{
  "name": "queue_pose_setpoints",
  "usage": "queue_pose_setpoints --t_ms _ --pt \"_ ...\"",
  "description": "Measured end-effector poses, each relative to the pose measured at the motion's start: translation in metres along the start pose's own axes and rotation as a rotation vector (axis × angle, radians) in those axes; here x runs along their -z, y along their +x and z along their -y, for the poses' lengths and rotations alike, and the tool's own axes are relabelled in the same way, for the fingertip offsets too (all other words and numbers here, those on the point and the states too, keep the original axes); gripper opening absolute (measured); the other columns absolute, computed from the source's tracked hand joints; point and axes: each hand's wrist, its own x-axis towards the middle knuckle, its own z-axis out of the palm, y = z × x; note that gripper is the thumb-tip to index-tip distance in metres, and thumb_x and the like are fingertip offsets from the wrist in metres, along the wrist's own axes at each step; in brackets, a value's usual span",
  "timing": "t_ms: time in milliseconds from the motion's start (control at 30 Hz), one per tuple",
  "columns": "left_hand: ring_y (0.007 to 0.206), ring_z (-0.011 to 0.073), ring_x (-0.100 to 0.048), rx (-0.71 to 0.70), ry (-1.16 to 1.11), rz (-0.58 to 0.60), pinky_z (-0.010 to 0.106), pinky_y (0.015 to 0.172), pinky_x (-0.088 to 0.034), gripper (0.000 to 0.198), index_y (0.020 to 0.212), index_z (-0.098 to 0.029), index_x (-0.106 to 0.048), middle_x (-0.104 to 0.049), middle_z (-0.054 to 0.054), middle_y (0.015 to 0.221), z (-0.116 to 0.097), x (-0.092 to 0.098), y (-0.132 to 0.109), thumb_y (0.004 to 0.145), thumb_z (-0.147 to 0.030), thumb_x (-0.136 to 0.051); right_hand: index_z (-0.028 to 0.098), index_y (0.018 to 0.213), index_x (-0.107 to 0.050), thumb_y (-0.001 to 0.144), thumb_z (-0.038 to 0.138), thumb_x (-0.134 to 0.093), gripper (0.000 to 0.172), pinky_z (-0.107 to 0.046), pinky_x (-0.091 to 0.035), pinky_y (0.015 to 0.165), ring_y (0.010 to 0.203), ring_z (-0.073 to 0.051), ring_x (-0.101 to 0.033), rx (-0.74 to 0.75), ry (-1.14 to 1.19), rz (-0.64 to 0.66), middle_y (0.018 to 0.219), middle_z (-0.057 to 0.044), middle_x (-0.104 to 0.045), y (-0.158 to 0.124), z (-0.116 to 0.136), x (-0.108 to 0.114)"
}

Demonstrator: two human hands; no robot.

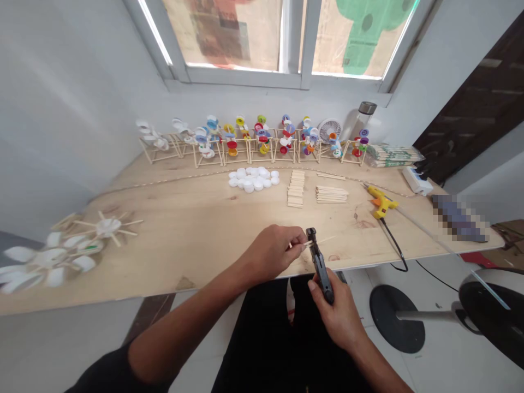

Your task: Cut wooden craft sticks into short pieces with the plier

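Plywood desk (184, 218) beneath a papered-over window (241, 38), white walls around, tiled floor below. Left hand (270, 254): grip pressed together, fingertips pinching a thin wooden stick (321, 240) near one end, just above the desk's front edge. Right hand (336, 312): grip closed round a dark handheld tool (319, 265), its upper end just beside the stick; whether the two touch is hard to tell. Tool's exact kind unclear, part of it covered by the fingers. Pinched stick end also hidden. Done, as far as shows: a long row of stick frames (249, 144) along the wall side of the desk, hung with bottle caps, mostly coloured, the leftmost ones white. Cap-and-stick wheels (108, 226) lie at the desk's left end, smeared by blur at the lens edge. Unused stock: a heap of white bottle caps (251, 179), two stacks of craft sticks (296, 188) (331, 194) and a wrapped stick bundle (391, 155) at the back. Yellow hot glue gun (381, 201) lies on its side at right, black cord (395, 248) dropping over the edge. Pixelated object (458, 218) further right cannot be read.
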Motion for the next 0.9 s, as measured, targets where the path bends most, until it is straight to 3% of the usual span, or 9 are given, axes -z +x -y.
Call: queue_pose_setpoints --t_ms 133,233,433,533,900 --pt "0.062 0.0123 -0.057 -0.035 0.14 -0.171 0.021 0.056 -0.039 0.014 0.082 -0.017 -0.057 -0.063 0.001 0.073 0.0 -0.017 -0.012 0.083 -0.02 -0.043 0.019 0.075 -0.05 0.084 0.038 -0.045 0.022 -0.022 -0.036 0.051 0.051 -0.013 -0.048 -0.038 0.059 0.02 0.056 0.003 -0.051 -0.001 0.002 0.0" --pt "0.068 0.0132 -0.059 -0.132 0.198 -0.231 0.022 0.06 -0.042 0.015 0.087 -0.018 -0.056 -0.063 0.003 0.078 0.005 -0.026 -0.017 0.085 -0.018 -0.041 0.019 0.073 -0.05 0.083 0.037 -0.046 0.021 -0.022 -0.037 0.052 0.054 -0.013 -0.048 -0.043 0.087 0.03 0.059 0.003 -0.052 -0.001 0.002 -0.001" --pt "0.061 0.0146 -0.054 -0.34 0.439 -0.254 0.025 0.056 -0.042 0.019 0.08 -0.014 -0.054 -0.058 0.003 0.069 0.014 -0.026 -0.018 0.086 -0.013 -0.036 0.018 0.072 -0.05 0.083 0.037 -0.046 0.023 -0.022 -0.038 0.053 0.055 -0.013 -0.047 -0.063 0.119 0.039 0.06 0.002 -0.051 -0.001 0.004 -0.001" --pt "0.065 0.015 -0.055 -0.399 0.476 -0.284 0.026 0.058 -0.044 0.021 0.085 -0.013 -0.055 -0.059 0.004 0.072 0.016 -0.024 -0.016 0.087 -0.012 -0.034 0.017 0.073 -0.051 0.083 0.038 -0.046 0.024 -0.023 -0.04 0.055 0.058 -0.013 -0.049 -0.067 0.137 0.037 0.063 0.001 -0.053 -0.002 0.006 -0.001" --pt "0.066 0.0143 -0.055 -0.378 0.394 -0.282 0.025 0.059 -0.043 0.024 0.087 -0.013 -0.056 -0.059 0.005 0.072 0.025 -0.029 -0.019 0.088 -0.012 -0.032 0.018 0.072 -0.048 0.083 0.036 -0.046 0.022 -0.022 -0.038 0.051 0.053 -0.012 -0.047 -0.11 0.118 0.05 0.059 0.002 -0.052 -0.003 0.001 -0.012"
